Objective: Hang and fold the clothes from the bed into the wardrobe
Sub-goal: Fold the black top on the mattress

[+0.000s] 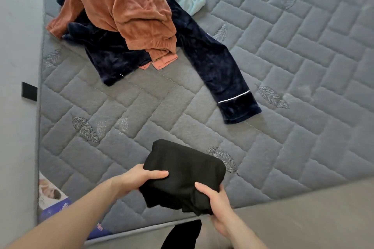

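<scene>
Quilted grey bed [283, 66] below a head-worn camera. Left hand [139, 176] and right hand [218, 200] each have their fingers [159, 174] curled round opposite sides of the folded black garment [182, 170], near the bed's near edge. Its lower layers hang loose; they may slip and unfold in carrying. Unsorted pile [125, 16] lies toward the far-left corner.

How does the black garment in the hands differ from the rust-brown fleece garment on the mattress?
The black garment is folded into a compact bundle; the rust-brown fleece garment lies crumpled and spread out. The left hand and right hand grip the black one, whereas the brown one lies untouched atop dark navy clothes. Both are over the grey quilted mattress.
</scene>
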